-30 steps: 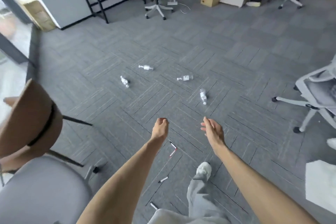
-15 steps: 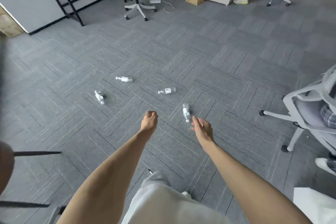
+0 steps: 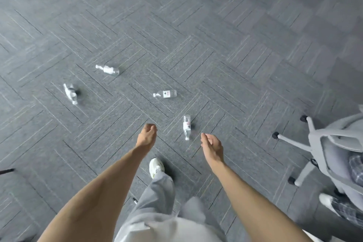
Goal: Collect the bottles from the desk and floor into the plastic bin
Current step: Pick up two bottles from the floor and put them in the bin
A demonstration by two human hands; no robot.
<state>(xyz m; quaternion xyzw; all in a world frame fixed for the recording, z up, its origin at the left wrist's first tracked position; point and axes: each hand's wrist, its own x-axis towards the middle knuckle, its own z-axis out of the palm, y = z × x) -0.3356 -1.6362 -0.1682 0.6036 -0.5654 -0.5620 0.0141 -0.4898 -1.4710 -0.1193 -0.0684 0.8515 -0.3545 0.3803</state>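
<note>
In the head view, both bare forearms reach forward and down over the grey herringbone carpet (image 3: 235, 49). The left hand (image 3: 147, 135) hangs loosely curled, fingers folded in toward the palm, holding nothing. The right hand (image 3: 212, 144) is turned edge-on with its fingers partly curved and loosely spread, also empty.

Four clear plastic bottles lie on their sides on the carpet. The nearest bottle (image 3: 186, 126) rests between the two hands and just beyond them, its cap end pointing back toward the person, close to the right fingertips but apart from them. A second bottle (image 3: 165, 94) lies farther out, cap to the left. A third bottle (image 3: 108, 69) and a fourth bottle (image 3: 70, 93) lie well off to the left.

Below the arms, a grey trouser leg ends in a white shoe (image 3: 156, 166) planted on the carpet. A grey office chair (image 3: 322, 149) stands at the right edge.
</note>
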